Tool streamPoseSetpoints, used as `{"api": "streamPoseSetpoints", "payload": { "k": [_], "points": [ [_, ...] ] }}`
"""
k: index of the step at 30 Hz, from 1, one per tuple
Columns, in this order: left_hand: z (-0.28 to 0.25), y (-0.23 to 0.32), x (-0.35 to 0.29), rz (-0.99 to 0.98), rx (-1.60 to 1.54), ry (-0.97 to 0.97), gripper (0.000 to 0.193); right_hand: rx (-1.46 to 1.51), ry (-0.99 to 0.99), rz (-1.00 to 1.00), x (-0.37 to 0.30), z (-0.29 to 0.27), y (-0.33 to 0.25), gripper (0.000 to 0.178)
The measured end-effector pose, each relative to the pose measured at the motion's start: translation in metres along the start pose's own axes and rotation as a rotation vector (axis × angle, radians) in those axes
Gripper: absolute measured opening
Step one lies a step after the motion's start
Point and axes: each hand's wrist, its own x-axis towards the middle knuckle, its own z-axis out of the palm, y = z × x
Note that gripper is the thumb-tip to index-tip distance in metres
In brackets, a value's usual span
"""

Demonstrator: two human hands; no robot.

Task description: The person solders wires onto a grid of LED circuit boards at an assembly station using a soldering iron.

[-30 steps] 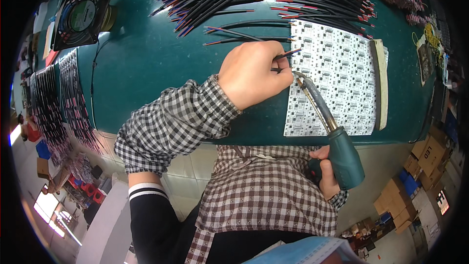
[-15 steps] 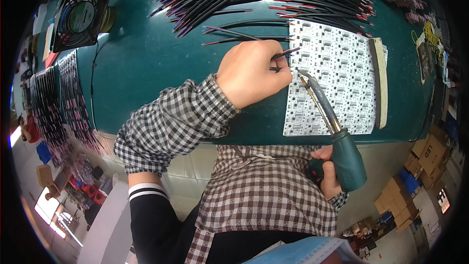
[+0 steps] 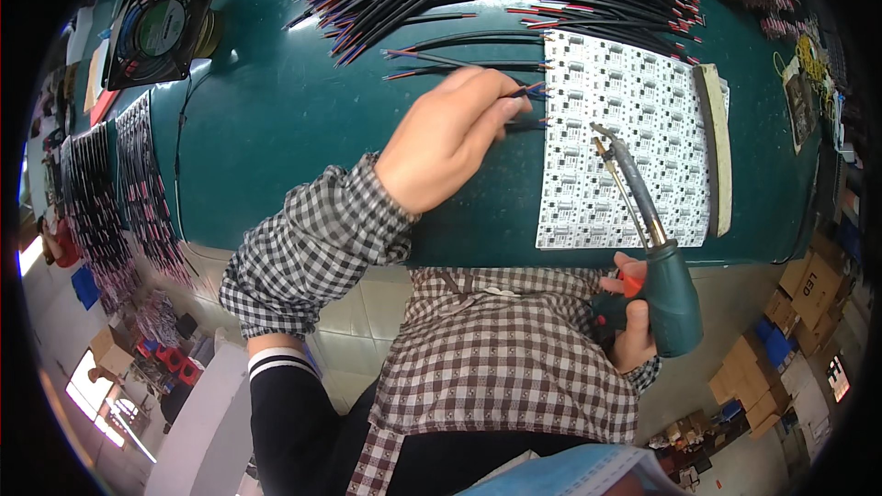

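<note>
a: from the left, what is met first?
b: a black fan [image 3: 147, 32] is placed at the far left of the green table [image 3: 266, 156]. well to its right the left hand [image 3: 450, 138] is seen, its fingertips pressed together on a wire [image 3: 530, 91].
a: how is that wire laid?
b: its long axis is set roughly left to right, and its coloured end is pointed right, toward the left edge of the white board [image 3: 634, 193]. whether the edge is touched cannot be told.
a: is anything else placed along that edge?
b: on the far side, black wires [image 3: 478, 36] are laid with their right ends at the board. on the near side, another dark wire [image 3: 525, 126] is partly hidden by the hand.
a: and farther right?
b: a soldering iron [image 3: 675, 303] is seen, slanted from far left to near right. its tip is held over the board, right of the left fingertips; contact cannot be told. around its handle the right hand [image 3: 634, 342] is closed.
a: by which hand is the wire more nearly reached?
b: by the left; the right is placed well apart, past the table's near edge.
</note>
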Motion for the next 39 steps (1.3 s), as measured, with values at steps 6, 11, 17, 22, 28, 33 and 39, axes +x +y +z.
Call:
{"api": "streamPoseSetpoints", "payload": {
  "k": [6, 11, 17, 22, 28, 33, 39],
  "points": [
    [0.012, 0.020, -0.021, 0.362, 0.313, 0.123, 0.018, -0.003, -0.013, 0.036, -0.006, -0.009, -0.005, 0.062],
    [0.020, -0.007, -0.001, 0.002, 0.231, 0.091, 0.019, 0.033, -0.059, 0.055, -0.002, -0.012, 0.003, 0.063],
    [0.020, -0.009, 0.002, -0.007, 0.209, 0.092, 0.021, 0.012, -0.155, 0.077, -0.003, -0.012, 0.010, 0.053],
    [0.021, -0.008, 0.002, -0.033, 0.194, 0.092, 0.021, 0.071, -0.148, 0.179, 0.004, -0.009, 0.006, 0.063],
    [0.022, -0.006, 0.002, -0.038, 0.178, 0.105, 0.022, 0.065, -0.147, 0.158, -0.006, -0.015, 0.016, 0.079],
    [0.022, -0.005, 0.003, -0.034, 0.205, 0.110, 0.023, 0.045, -0.156, 0.125, -0.005, -0.013, 0.017, 0.079],
    [0.023, -0.004, 0.002, -0.047, 0.205, 0.107, 0.023, 0.008, -0.167, 0.114, -0.004, -0.011, 0.016, 0.079]
  ]
}}
